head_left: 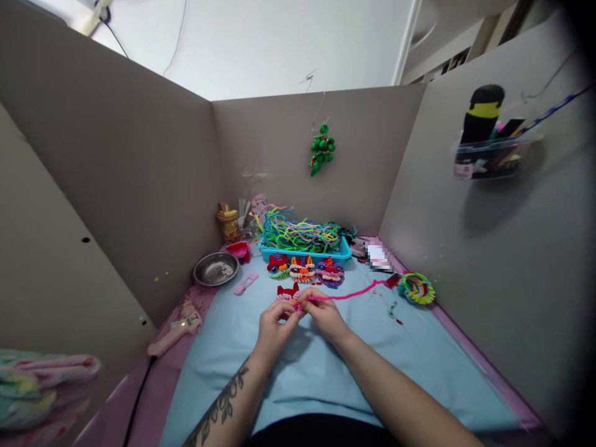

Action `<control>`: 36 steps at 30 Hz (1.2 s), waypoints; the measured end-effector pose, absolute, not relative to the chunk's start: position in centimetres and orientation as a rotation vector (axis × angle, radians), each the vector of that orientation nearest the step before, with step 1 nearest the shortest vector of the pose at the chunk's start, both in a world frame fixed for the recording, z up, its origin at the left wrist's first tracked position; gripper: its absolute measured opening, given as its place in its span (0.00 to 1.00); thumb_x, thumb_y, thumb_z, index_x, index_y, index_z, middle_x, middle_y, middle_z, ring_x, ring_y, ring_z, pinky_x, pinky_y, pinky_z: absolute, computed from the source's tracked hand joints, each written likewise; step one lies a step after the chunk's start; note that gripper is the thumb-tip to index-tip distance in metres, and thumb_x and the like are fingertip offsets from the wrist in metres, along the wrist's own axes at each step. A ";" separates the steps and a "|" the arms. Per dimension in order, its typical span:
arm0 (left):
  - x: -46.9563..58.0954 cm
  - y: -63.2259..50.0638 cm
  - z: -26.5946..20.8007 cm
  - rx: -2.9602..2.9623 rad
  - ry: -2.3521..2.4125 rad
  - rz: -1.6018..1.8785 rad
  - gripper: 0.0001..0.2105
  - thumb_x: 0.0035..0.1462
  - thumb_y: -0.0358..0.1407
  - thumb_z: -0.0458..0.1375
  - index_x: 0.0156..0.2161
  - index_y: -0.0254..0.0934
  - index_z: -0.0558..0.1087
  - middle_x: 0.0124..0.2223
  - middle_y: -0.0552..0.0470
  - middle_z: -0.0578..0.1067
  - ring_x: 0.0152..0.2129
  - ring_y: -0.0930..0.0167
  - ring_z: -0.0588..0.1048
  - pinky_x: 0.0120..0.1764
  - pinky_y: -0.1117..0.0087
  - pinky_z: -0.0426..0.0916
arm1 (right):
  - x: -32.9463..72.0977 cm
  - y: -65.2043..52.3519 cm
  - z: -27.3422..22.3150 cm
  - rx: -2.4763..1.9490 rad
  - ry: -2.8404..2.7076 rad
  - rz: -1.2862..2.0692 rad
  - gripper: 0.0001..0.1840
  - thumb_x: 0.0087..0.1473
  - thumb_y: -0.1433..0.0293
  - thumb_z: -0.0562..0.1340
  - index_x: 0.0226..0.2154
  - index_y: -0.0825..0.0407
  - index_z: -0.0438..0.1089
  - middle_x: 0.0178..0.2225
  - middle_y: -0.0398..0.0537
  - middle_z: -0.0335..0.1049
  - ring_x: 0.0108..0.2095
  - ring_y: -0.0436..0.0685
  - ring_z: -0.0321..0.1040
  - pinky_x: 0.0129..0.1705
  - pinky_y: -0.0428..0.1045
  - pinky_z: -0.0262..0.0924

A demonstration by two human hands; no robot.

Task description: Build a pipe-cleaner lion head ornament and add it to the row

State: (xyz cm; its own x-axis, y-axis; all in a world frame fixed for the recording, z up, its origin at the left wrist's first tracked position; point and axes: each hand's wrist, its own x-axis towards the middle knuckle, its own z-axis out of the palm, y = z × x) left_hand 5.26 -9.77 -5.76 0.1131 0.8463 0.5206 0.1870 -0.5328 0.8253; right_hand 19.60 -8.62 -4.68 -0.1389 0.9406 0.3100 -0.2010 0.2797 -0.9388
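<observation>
Both hands meet over the light blue table cover (pixel 223 360). My left hand (pixel 275 324) is closed in a pinch on one end of a bright pink pipe cleaner (pixel 347 296). Close beside it, my right hand (pixel 325 315) pinches the same strand, which runs off to the right across the table. Just beyond my fingers lies a red fuzzy piece with two points (pixel 287 290), partly hidden by the hands. Behind it sit three fuzzy animal-face figures: a red and green one (pixel 278 267), an orange and white one (pixel 302 269) and a purple one (pixel 330 272).
A blue tray (pixel 305 254) heaped with pipe cleaners stands at the back. On the left are a metal bowl (pixel 216 269), a pink clip (pixel 246 284) and a pink glue gun (pixel 176 334). A green and yellow fuzzy ring (pixel 418 288) lies right. Grey partitions (pixel 279 143) enclose the table.
</observation>
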 end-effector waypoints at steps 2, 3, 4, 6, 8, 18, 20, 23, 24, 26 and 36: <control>5.3 -9.9 -5.8 1.839 1.014 1.497 0.06 0.50 0.34 0.59 0.24 0.35 0.72 0.28 0.49 0.75 0.27 0.71 0.73 0.30 0.72 0.67 | 19.6 -8.4 -4.9 -0.764 -1.318 1.206 0.10 0.47 0.63 0.63 0.24 0.52 0.65 0.20 0.40 0.63 0.23 0.50 0.59 0.27 0.46 0.55; 5.3 -9.9 -5.9 1.851 1.018 1.511 0.06 0.50 0.33 0.59 0.24 0.35 0.72 0.27 0.50 0.75 0.26 0.71 0.73 0.31 0.72 0.67 | 19.5 -8.3 -5.1 -0.753 -1.314 1.223 0.10 0.47 0.63 0.63 0.24 0.52 0.65 0.20 0.40 0.62 0.23 0.50 0.59 0.27 0.46 0.55; 5.2 -9.9 -6.0 1.861 1.021 1.523 0.06 0.50 0.32 0.59 0.23 0.35 0.72 0.27 0.50 0.75 0.26 0.71 0.73 0.31 0.71 0.68 | 19.5 -8.3 -5.2 -0.737 -1.308 1.243 0.11 0.47 0.62 0.63 0.24 0.52 0.65 0.20 0.40 0.62 0.22 0.50 0.59 0.26 0.46 0.54; 5.2 -9.9 -6.3 1.872 1.021 1.544 0.07 0.50 0.31 0.59 0.22 0.35 0.71 0.26 0.50 0.74 0.25 0.71 0.73 0.31 0.71 0.68 | 19.5 -8.2 -5.5 -0.710 -1.298 1.286 0.12 0.46 0.62 0.64 0.24 0.52 0.64 0.19 0.39 0.62 0.22 0.49 0.58 0.26 0.46 0.54; 5.1 -9.9 -6.5 1.873 1.018 1.564 0.07 0.49 0.31 0.59 0.21 0.35 0.70 0.26 0.50 0.74 0.25 0.71 0.73 0.32 0.70 0.68 | 19.4 -8.1 -5.6 -0.709 -1.290 1.316 0.13 0.45 0.62 0.65 0.23 0.52 0.64 0.19 0.39 0.61 0.21 0.49 0.58 0.26 0.46 0.53; 5.4 -9.9 -5.9 1.817 1.009 1.423 0.06 0.49 0.32 0.57 0.22 0.35 0.70 0.26 0.50 0.73 0.24 0.72 0.71 0.28 0.73 0.66 | 19.8 -8.0 -5.5 -0.721 -1.328 1.247 0.07 0.43 0.68 0.66 0.24 0.53 0.67 0.23 0.41 0.65 0.24 0.49 0.63 0.29 0.46 0.58; 5.4 -9.7 -6.0 1.722 1.021 1.399 0.07 0.47 0.32 0.57 0.21 0.35 0.68 0.24 0.52 0.72 0.22 0.73 0.70 0.26 0.74 0.64 | 19.7 -8.0 -5.8 -0.707 -1.297 1.264 0.08 0.41 0.69 0.67 0.25 0.53 0.67 0.23 0.40 0.66 0.24 0.49 0.63 0.29 0.46 0.59; 5.3 -9.4 -6.1 1.532 0.996 1.380 0.08 0.44 0.31 0.58 0.19 0.35 0.66 0.22 0.54 0.71 0.21 0.74 0.69 0.27 0.73 0.64 | 19.5 -7.9 -6.1 -0.706 -1.264 1.294 0.10 0.40 0.68 0.68 0.27 0.52 0.68 0.23 0.41 0.68 0.24 0.50 0.64 0.29 0.47 0.60; 5.2 -9.3 -6.1 1.471 0.983 1.377 0.08 0.44 0.31 0.59 0.18 0.35 0.66 0.22 0.54 0.71 0.21 0.74 0.69 0.28 0.73 0.64 | 19.5 -7.8 -6.2 -0.715 -1.263 1.301 0.10 0.41 0.68 0.68 0.28 0.53 0.69 0.24 0.42 0.68 0.25 0.50 0.65 0.29 0.47 0.60; 5.1 -9.2 -6.1 1.363 0.955 1.377 0.08 0.44 0.32 0.59 0.19 0.35 0.66 0.21 0.54 0.71 0.21 0.74 0.69 0.28 0.73 0.64 | 19.6 -7.8 -6.2 -0.740 -1.269 1.300 0.11 0.42 0.66 0.67 0.29 0.53 0.70 0.25 0.43 0.69 0.26 0.51 0.65 0.30 0.47 0.60; 5.2 -9.3 -6.0 1.335 0.904 1.330 0.08 0.42 0.30 0.60 0.18 0.35 0.66 0.21 0.54 0.71 0.21 0.73 0.69 0.30 0.72 0.64 | 19.7 -8.1 -5.9 -0.789 -1.276 1.224 0.11 0.42 0.65 0.66 0.30 0.53 0.72 0.29 0.44 0.70 0.27 0.51 0.65 0.31 0.47 0.60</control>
State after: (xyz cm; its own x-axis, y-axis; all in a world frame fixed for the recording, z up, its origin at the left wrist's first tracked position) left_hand 5.23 -9.30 -5.97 0.1143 0.9659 0.2324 -0.1393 -0.2160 0.9664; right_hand 19.74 -8.06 -5.88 -0.1318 0.9549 0.2661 -0.2256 0.2325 -0.9461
